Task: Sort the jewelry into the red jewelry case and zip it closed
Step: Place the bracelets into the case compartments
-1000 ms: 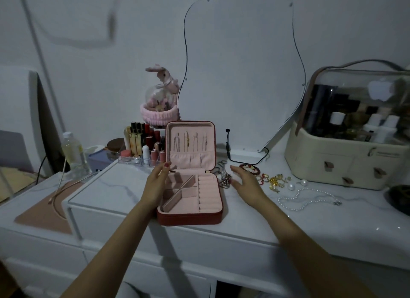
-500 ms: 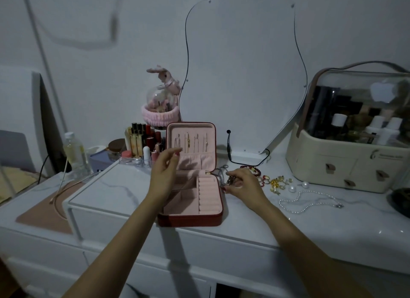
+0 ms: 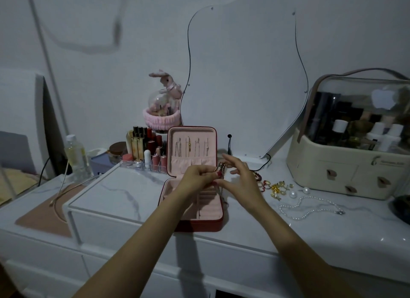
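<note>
The red jewelry case (image 3: pixel 200 225) lies open on the white dresser, its pink lid (image 3: pixel 192 151) upright with several chains hanging inside. Above its tray my left hand (image 3: pixel 196 179) and my right hand (image 3: pixel 240 184) meet. Both pinch a chain necklace with a small pendant (image 3: pixel 220 169), whose chain hangs down to the case's right edge. To the right on the dresser lie a dark red bead bracelet (image 3: pixel 258 175), several rings and gold pieces (image 3: pixel 276 187), two loose pearls (image 3: pixel 293 194) and a pearl necklace (image 3: pixel 310 207).
A clear organiser with lipsticks and perfume bottles (image 3: pixel 144 151) stands behind the case on the left, next to a plastic bottle (image 3: pixel 75 157). A wavy mirror (image 3: pixel 244 80) leans on the wall. A cream cosmetics box (image 3: pixel 350 160) fills the right side.
My right hand picked the chain necklace up from beside the case and lifted it. My left hand moved right from the case's left edge and joined it over the tray.
</note>
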